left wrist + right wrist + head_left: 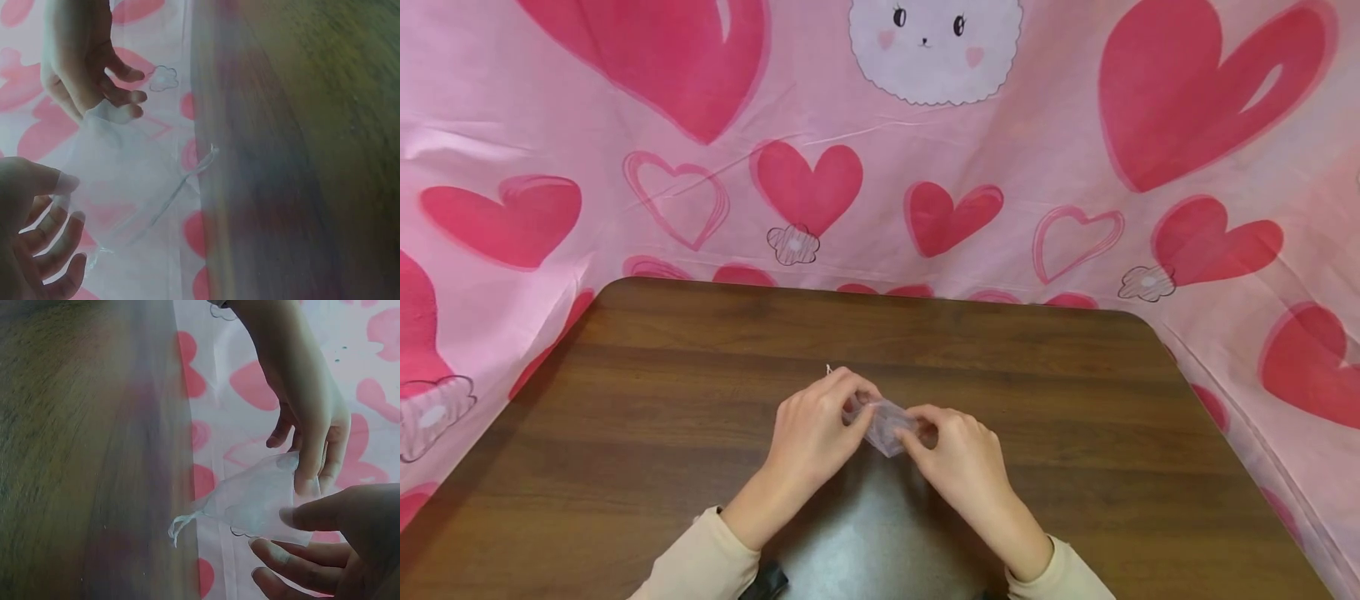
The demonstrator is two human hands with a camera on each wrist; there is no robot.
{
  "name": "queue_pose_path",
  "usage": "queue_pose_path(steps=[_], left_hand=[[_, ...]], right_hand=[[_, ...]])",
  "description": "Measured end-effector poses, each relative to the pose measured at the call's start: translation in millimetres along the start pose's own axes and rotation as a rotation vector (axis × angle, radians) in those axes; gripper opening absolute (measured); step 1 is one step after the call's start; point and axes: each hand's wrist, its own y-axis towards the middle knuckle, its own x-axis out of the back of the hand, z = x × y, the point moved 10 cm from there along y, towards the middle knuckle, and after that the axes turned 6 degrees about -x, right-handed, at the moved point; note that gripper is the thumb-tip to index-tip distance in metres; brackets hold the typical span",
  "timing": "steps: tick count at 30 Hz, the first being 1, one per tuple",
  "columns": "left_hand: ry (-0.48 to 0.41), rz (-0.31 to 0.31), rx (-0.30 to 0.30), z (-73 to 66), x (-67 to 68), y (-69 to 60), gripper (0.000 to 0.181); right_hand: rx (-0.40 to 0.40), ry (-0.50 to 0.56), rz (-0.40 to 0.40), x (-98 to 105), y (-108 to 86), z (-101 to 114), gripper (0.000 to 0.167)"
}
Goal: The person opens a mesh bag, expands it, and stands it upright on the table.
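Beige sleeves (707,560) reach in from the near edge, leading to two hands: the left hand (815,427) pinches one side of a small sheer drawstring pouch (890,427), the right hand (964,454) pinches its other side. A thin whitish cord (187,518) trails from the pouch, which is between the hands over a wood-grain tabletop (715,333). Beyond hangs a pink heart-print cloth (880,121).

Head view: left hand (815,427) hides part of the sheer drawstring pouch (889,429) and most of its drawstring (829,369); only a tip shows. Beige sleeves (703,560) cut by lower edge; likewise a black object (766,581), identity unclear. White animal print (936,67) cropped at top. Wrist views: tabletop (306,162) grain blurred.
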Motion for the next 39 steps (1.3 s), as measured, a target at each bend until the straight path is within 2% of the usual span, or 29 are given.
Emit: queue_pose_path(steps=[8, 14, 27, 39], left_hand=[[0.035, 0.02, 0.033, 9.6, -0.8, 0.5, 0.016], [0.063, 0.053, 0.036, 13.3, -5.7, -0.4, 0.014], [0.036, 0.108, 0.045, 17.4, -13.2, 2.5, 0.021], [0.008, 0.159, 0.02, 12.7, -15.5, 6.6, 0.023]], right_hand=[[0.016, 0.099, -0.097, 13, 3.2, -2, 0.014], [0.069, 0.078, -0.155, 20, 5.6, 2, 0.009], [0.031, 0.051, -0.134, 20, 13.2, 1, 0.018], [0.049, 0.07, -0.184, 24, 17.6, 5, 0.021]])
